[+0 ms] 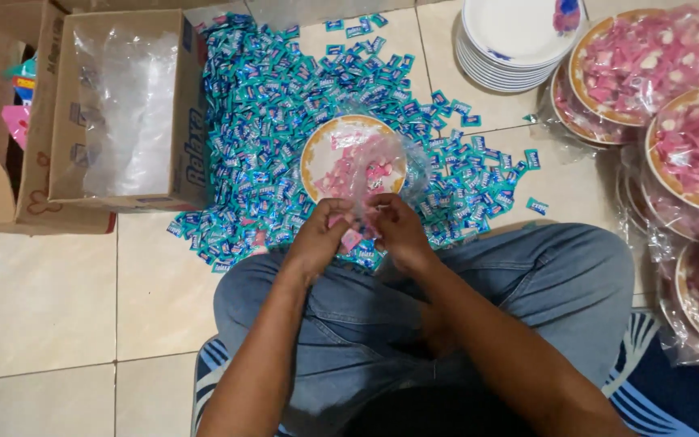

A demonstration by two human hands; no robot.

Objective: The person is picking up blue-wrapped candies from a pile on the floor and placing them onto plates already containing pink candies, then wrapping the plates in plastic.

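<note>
The fingertips of both hands are hidden behind knuckles and crinkled film, so the exact pinch cannot be made out; the left hand (319,239) and right hand (399,231) are seen curled shut on the near edge of a clear bag (382,158), with a small pink sweet (352,239) showing between them. The bag is wrapped over a round plate (315,154) with a yellow rim, loaded with pink sweets whose outlines are blurred by the plastic. No long axis is given by the round plate; the bag's gathered mouth points toward 6 o'clock, at the person's lap, and the plate lies at 12 o'clock from the hands, just beyond them, the film touching both. A heap of blue candies (269,105) is spread on the tiled floor around the plate, densest toward 10 o'clock. An open box (192,154) lined with clear plastic stands at 9 o'clock, partly cut off at the top. White plates (511,40) are stacked at 1 o'clock, and wrapped plates (641,65) at 3 o'clock are cut off by the right edge.
</note>
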